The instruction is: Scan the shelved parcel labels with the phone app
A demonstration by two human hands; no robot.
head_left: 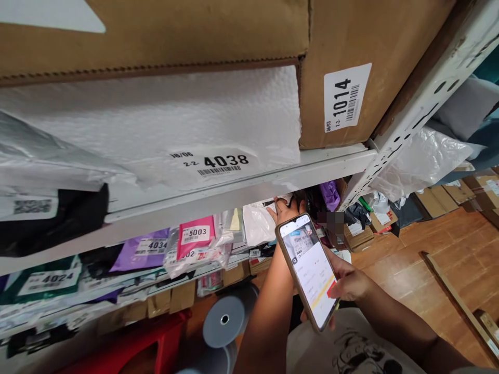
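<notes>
Gripping a phone [302, 283] in the right hand [350, 280], near, with the thumb over the lit screen [316, 267]; holding the left hand [287, 212] farther off beneath the upper shelf [319, 173], with fingers spread open, just right of a white parcel [256, 227] and left of a purple parcel [330, 195]; unable to tell from here whether touching the white parcel

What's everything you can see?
Phone: one, brown-edged, lower centre
1014 box: one, brown, top
4038 package: one, white, upper left
5003 packet: one, pink, centre
4034 packet: one, purple, left
4024 packet: one, green, left
Other parcels: many, mixed, throughout
Shelves: at least two, white, left and centre
Rolls: at least two, grey, bottom
Unclear object: one, red, lower left
Floor: one, brown, right
Left hand: one, bare, at parcels
Right hand: one, bare, holding phone
</notes>
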